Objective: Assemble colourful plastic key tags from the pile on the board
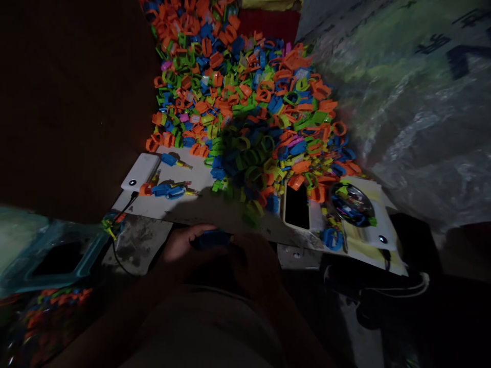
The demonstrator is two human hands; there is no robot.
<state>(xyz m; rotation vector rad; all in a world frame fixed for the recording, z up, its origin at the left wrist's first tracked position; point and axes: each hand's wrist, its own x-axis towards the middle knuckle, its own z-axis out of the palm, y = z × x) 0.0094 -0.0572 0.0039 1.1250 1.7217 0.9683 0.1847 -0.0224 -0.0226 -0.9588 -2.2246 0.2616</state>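
My left hand [187,246] is closed around a blue plastic piece [210,239] that looks like a toy watch, just off the near edge of the white board [207,204]. Beside its right end is my right hand [255,260], fingers bent inward. A small yellowish bit shows at those fingertips, but deep shadow hides what they grip. Beyond both hands spreads a big pile of toy watches [230,92] in orange, green, blue and yellow. Several blue and orange ones with printed yellow tubes [174,191] lie apart at the board's left.
A white power bank [141,173] with a cable stands left. To the right are a phone [296,207], a round bowl [352,204] of small colourful pieces and another power bank [378,230]. Clear plastic sacking [414,117] borders the right; a teal-edged pouch [57,258] lies lower left.
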